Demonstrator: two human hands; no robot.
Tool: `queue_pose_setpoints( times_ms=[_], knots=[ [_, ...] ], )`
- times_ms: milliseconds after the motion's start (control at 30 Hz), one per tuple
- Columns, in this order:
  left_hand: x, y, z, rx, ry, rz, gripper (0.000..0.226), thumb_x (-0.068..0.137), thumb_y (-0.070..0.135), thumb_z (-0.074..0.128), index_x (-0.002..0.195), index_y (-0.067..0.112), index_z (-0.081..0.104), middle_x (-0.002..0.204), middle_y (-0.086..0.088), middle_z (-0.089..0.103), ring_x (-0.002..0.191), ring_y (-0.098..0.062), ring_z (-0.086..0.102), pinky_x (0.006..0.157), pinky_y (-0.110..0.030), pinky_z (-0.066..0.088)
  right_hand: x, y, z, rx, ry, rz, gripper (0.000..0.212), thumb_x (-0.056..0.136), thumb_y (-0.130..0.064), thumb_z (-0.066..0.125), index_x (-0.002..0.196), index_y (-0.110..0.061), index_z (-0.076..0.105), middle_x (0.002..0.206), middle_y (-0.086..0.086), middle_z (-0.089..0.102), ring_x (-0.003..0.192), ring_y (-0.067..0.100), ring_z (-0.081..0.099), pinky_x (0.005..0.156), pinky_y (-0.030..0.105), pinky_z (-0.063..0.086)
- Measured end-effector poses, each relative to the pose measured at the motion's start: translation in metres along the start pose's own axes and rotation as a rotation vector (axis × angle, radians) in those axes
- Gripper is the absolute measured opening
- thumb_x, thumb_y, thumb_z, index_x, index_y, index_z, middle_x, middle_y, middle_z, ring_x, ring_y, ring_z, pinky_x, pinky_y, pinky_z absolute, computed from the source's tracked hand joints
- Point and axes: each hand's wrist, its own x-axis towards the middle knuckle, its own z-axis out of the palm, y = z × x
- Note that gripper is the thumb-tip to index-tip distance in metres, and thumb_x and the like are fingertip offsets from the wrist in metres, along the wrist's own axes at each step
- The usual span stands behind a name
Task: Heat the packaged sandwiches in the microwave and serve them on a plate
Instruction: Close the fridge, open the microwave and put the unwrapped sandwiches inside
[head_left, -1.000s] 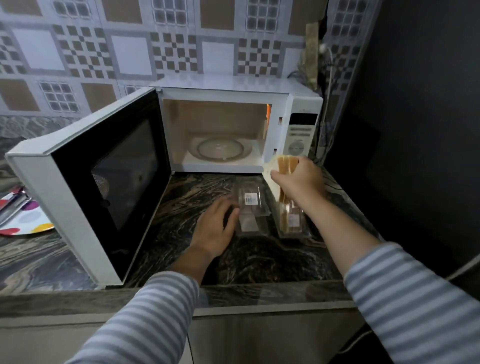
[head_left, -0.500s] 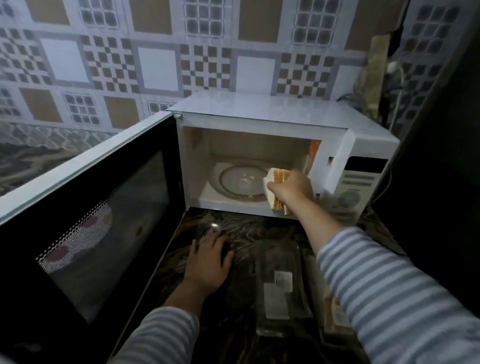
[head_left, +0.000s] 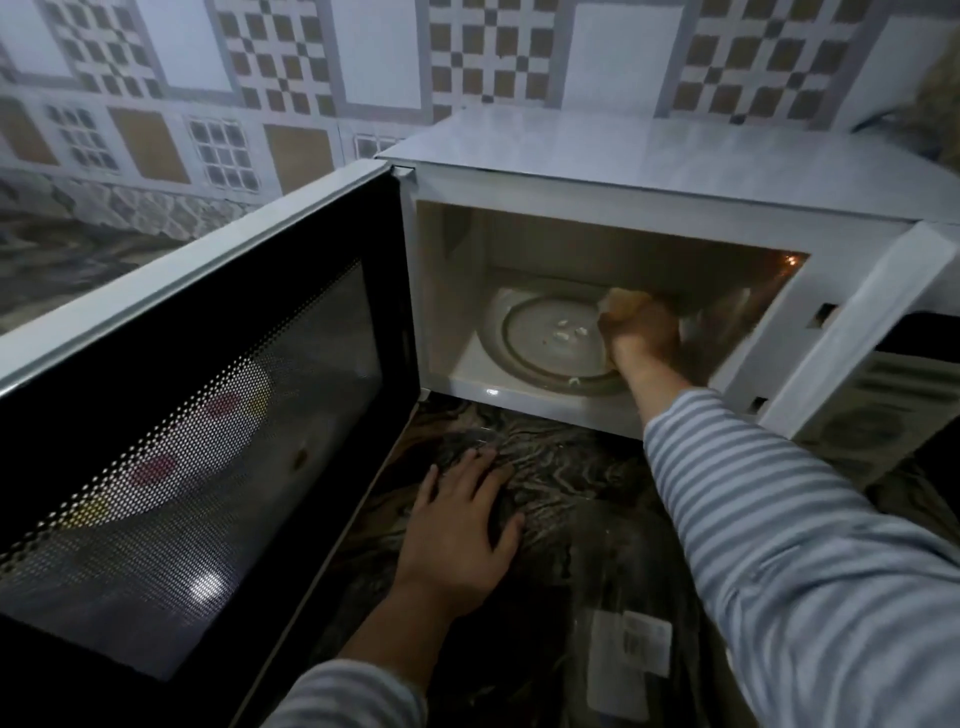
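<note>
The white microwave (head_left: 649, 161) stands open, its dark door (head_left: 208, 426) swung out to the left. My right hand (head_left: 641, 332) is inside the cavity, shut on a pale sandwich (head_left: 621, 300), holding it over the right part of the glass turntable (head_left: 540, 338). Only the sandwich's top edge shows above my fingers. My left hand (head_left: 457, 530) lies flat on the dark marble counter (head_left: 571, 478) in front of the microwave, fingers apart and holding nothing. A clear plastic sandwich package (head_left: 631, 649) with a white label lies on the counter under my right sleeve.
The microwave's control panel (head_left: 883, 395) angles off at the right. A patterned tile wall (head_left: 311, 78) runs behind. The door's mesh window reflects a colourful dotted plate (head_left: 171, 441). The open door blocks the counter to the left.
My right hand carried the sandwich from the microwave's front opening deeper inside, over the turntable. The view has moved closer and lower. My left hand stays on the counter.
</note>
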Motion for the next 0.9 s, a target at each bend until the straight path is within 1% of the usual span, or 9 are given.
queue_pose_setpoints(
  times_ms=[100, 200, 267, 333, 433, 567, 667, 733, 900],
  knots=[
    [0.0, 0.0, 0.002, 0.0, 0.005, 0.005, 0.071, 0.083, 0.064, 0.007, 0.148, 0.039, 0.024, 0.16, 0.016, 0.01, 0.147, -0.003, 0.001, 0.118, -0.031, -0.006, -0.011, -0.007, -0.01, 0.03, 0.001, 0.039, 0.047, 0.084, -0.043, 0.061, 0.118, -0.012, 0.062, 0.122, 0.012, 0.063, 0.112, 0.032, 0.06, 0.085, 0.034, 0.047],
    [-0.001, 0.0, 0.002, -0.004, 0.017, 0.003, 0.071, 0.083, 0.064, 0.009, 0.147, 0.038, 0.027, 0.159, 0.016, 0.014, 0.147, -0.003, 0.003, 0.117, -0.031, -0.005, -0.025, -0.009, -0.021, 0.097, -0.004, 0.082, 0.071, 0.071, -0.049, 0.078, 0.126, -0.012, 0.052, 0.124, 0.013, 0.062, 0.114, 0.032, 0.059, 0.09, 0.036, 0.048],
    [-0.001, 0.002, 0.001, -0.002, 0.012, -0.002, 0.073, 0.081, 0.064, 0.008, 0.147, 0.038, 0.027, 0.159, 0.015, 0.016, 0.147, -0.003, 0.005, 0.117, -0.031, -0.004, -0.033, -0.005, -0.028, 0.113, -0.009, 0.084, 0.08, 0.065, -0.051, 0.08, 0.128, -0.011, 0.05, 0.124, 0.012, 0.061, 0.114, 0.031, 0.059, 0.092, 0.037, 0.05],
    [0.0, 0.003, 0.0, -0.016, 0.007, -0.011, 0.069, 0.085, 0.064, 0.013, 0.146, 0.037, 0.03, 0.159, 0.013, 0.019, 0.147, -0.005, 0.008, 0.118, -0.034, 0.0, -0.049, -0.004, -0.038, 0.101, 0.007, 0.098, 0.081, 0.069, -0.049, 0.079, 0.13, -0.008, 0.045, 0.127, 0.014, 0.059, 0.117, 0.033, 0.056, 0.095, 0.039, 0.047],
    [-0.003, 0.004, -0.001, -0.016, -0.016, -0.004, 0.058, 0.092, 0.056, 0.027, 0.145, 0.034, 0.033, 0.159, 0.01, 0.021, 0.147, -0.008, 0.011, 0.118, -0.036, 0.005, -0.085, 0.002, -0.057, 0.032, 0.02, 0.067, 0.067, 0.082, -0.044, 0.069, 0.131, -0.005, 0.046, 0.127, 0.014, 0.058, 0.118, 0.034, 0.054, 0.091, 0.036, 0.043],
    [-0.021, 0.01, -0.007, -0.094, -0.015, -0.021, 0.042, 0.099, 0.04, 0.037, 0.139, 0.027, 0.044, 0.153, 0.006, 0.034, 0.144, -0.011, 0.024, 0.117, -0.035, 0.011, -0.142, 0.022, -0.086, 0.013, -0.12, 0.002, 0.043, 0.092, -0.033, 0.057, 0.129, -0.012, 0.052, 0.126, 0.01, 0.06, 0.115, 0.031, 0.056, 0.079, 0.028, 0.041],
    [-0.053, 0.021, -0.01, -0.145, -0.044, 0.002, 0.036, 0.099, 0.035, 0.039, 0.134, 0.026, 0.047, 0.148, 0.005, 0.042, 0.139, -0.013, 0.032, 0.116, -0.035, 0.013, -0.191, 0.044, -0.115, 0.054, -0.126, -0.035, 0.042, 0.095, -0.022, 0.047, 0.136, -0.014, 0.049, 0.136, 0.007, 0.053, 0.116, 0.026, 0.054, 0.08, 0.023, 0.04],
    [-0.079, 0.027, -0.01, -0.179, -0.018, 0.0, 0.036, 0.098, 0.033, 0.042, 0.132, 0.027, 0.047, 0.146, 0.004, 0.044, 0.138, -0.013, 0.034, 0.117, -0.036, 0.015, -0.222, 0.06, -0.131, 0.047, -0.082, -0.07, 0.039, 0.096, -0.018, 0.043, 0.133, -0.015, 0.053, 0.133, 0.007, 0.056, 0.112, 0.024, 0.057, 0.076, 0.022, 0.039],
    [-0.13, 0.045, -0.012, -0.219, 0.138, -0.051, 0.031, 0.095, 0.029, 0.047, 0.125, 0.021, 0.05, 0.127, 0.0, 0.056, 0.123, -0.019, 0.049, 0.112, -0.039, 0.027, -0.289, 0.108, -0.154, 0.046, 0.005, -0.156, 0.025, 0.094, -0.013, 0.052, 0.116, -0.015, 0.065, 0.116, 0.004, 0.066, 0.105, 0.02, 0.061, 0.084, 0.023, 0.044]
  ],
)
